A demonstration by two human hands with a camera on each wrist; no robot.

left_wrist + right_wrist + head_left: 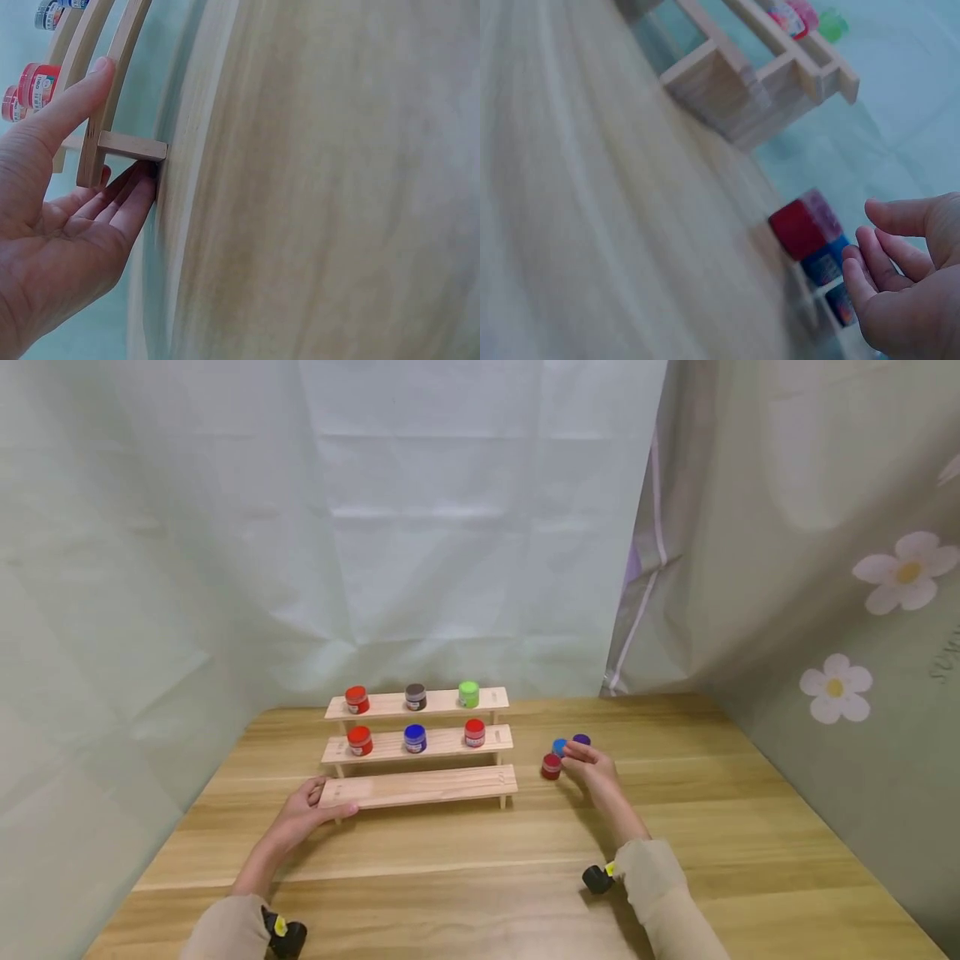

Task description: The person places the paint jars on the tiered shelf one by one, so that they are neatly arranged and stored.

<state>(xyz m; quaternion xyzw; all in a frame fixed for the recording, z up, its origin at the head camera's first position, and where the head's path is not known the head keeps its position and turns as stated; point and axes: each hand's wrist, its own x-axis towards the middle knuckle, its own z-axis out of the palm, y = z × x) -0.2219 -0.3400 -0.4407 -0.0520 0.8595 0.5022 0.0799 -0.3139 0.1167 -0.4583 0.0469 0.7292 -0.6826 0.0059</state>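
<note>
My left hand (303, 814) grips the left end of the lowest step of a wooden tiered rack (420, 786). In the left wrist view the thumb lies on the board and the other fingers reach behind its leg (133, 145). At the right, my right hand (595, 774) hovers by a group of small paint jars, its fingers loosely bent and holding nothing. Those jars are a dark red jar (551, 767), a light blue jar (559, 747) and a purple jar (581, 741), partly hidden by the fingers.
The upper step carries a red jar (357, 699), a black jar (416, 697) and a green jar (468, 694). On the middle step stand another red jar (360, 741), a dark blue jar (415, 738) and a third red jar (474, 732). Pale curtains (450, 527) surround the wooden table (465, 893).
</note>
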